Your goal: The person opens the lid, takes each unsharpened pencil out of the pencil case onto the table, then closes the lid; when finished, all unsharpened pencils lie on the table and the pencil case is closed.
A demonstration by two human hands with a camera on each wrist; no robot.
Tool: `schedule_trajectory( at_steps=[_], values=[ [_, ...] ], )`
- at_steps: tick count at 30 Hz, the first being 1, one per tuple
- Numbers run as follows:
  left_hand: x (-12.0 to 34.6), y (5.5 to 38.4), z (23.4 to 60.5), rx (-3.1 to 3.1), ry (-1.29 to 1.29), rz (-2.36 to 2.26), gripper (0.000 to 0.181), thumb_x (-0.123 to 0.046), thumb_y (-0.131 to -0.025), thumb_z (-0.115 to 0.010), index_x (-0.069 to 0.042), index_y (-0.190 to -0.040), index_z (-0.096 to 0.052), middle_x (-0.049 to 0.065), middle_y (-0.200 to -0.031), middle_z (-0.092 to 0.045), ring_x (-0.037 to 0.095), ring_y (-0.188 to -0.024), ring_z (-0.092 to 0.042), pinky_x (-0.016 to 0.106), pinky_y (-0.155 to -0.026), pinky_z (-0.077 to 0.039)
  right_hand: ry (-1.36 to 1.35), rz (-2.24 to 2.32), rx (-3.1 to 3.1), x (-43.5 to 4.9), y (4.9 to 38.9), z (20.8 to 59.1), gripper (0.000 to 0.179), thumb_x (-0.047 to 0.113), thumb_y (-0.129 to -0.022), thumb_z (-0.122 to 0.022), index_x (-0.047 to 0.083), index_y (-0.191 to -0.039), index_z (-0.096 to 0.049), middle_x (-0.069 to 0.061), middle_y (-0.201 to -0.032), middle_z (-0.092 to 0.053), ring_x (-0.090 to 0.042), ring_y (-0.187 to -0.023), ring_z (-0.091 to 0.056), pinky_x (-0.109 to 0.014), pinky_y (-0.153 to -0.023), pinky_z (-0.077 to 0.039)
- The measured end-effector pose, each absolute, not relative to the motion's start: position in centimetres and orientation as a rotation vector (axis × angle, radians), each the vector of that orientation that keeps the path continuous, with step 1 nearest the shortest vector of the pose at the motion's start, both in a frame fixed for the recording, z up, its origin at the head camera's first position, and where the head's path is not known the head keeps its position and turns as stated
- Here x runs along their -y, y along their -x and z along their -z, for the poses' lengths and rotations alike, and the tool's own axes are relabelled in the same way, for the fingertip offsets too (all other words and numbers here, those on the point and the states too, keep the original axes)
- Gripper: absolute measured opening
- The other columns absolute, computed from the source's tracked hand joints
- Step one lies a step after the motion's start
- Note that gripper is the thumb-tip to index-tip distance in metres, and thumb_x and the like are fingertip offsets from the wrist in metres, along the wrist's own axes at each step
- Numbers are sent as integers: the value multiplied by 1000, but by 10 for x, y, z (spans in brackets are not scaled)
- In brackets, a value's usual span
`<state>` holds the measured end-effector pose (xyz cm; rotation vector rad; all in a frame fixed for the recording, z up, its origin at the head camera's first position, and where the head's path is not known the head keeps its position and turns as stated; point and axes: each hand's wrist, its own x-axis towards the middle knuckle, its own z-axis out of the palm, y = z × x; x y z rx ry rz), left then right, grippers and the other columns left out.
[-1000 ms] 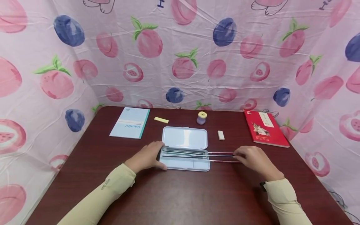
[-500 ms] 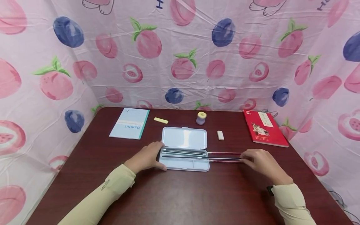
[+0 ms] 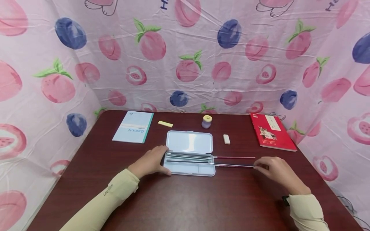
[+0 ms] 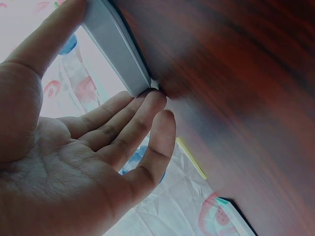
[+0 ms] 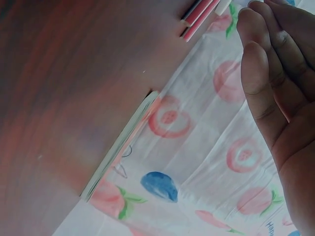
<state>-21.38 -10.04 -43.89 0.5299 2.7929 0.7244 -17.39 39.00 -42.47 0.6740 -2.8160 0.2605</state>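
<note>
In the head view, an open pale-blue pencil case lies mid-table with several dark pencils inside. My left hand holds its left end, thumb along the near side; the left wrist view shows fingertips at the corner of the case. Out to the right, my right hand pinches the end of a thin dark pencil, which reaches back to the case. Red pencils lie right of the case, one largely hidden under the held pencil. Red pencil ends show in the right wrist view; the fingertip pinch is cut off there.
Behind the case are a yellow strip, a small yellow-and-purple jar-like object and a white eraser. A pale notebook lies back left, a red book back right. Fruit-printed cloth surrounds the table's back and sides.
My right hand has moved right and slightly nearer, drawing the dark pencil along until it lies over the near red one. The left hand has stayed on the pencil case.
</note>
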Motion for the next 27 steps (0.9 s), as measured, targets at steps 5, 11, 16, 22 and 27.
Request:
schedule_trajectory(
  at_steps=[5, 11, 16, 22, 27],
  values=[
    [101, 214, 439, -2789, -532, -727, 94, -42, -74, -99, -6, -148, -53, 14, -142, -63, 27, -122, -58, 49, -115, -51, -706, -248, 2749, -398, 171, 429, 25, 11, -72, -97, 21, -89, -82, 12, -82, -77, -7, -74, -71, -38, -71, -64],
    [101, 215, 440, -2789, -533, -727, 93, -42, -74, -99, -7, -148, -53, 13, -140, -63, 26, -121, -59, 49, -114, -52, -673, -273, 2775, -406, 168, 431, 26, 13, -72, -98, 21, -90, -83, 13, -82, -77, -4, -74, -70, -37, -72, -64],
    [101, 215, 440, -2786, -530, -730, 94, -42, -74, -99, -7, -148, -53, 14, -142, -63, 27, -122, -58, 49, -115, -51, -654, -296, 2794, -412, 164, 431, 24, 14, -73, -97, 21, -91, -83, 14, -83, -77, -1, -74, -69, -36, -72, -64],
    [101, 215, 440, -2787, -523, -731, 95, -43, -74, -99, -7, -149, -52, 14, -145, -62, 28, -124, -58, 50, -116, -50, -689, -304, 2767, -416, 163, 434, 24, 14, -72, -97, 23, -88, -82, 16, -80, -76, 3, -73, -66, -33, -69, -62],
    [101, 215, 441, -2787, -516, -730, 96, -43, -74, -99, -7, -150, -52, 14, -146, -61, 28, -125, -58, 50, -117, -50, -703, -291, 2781, -415, 164, 435, 24, 15, -72, -97, 24, -88, -81, 17, -81, -76, 1, -74, -68, -36, -71, -63]
  ],
)
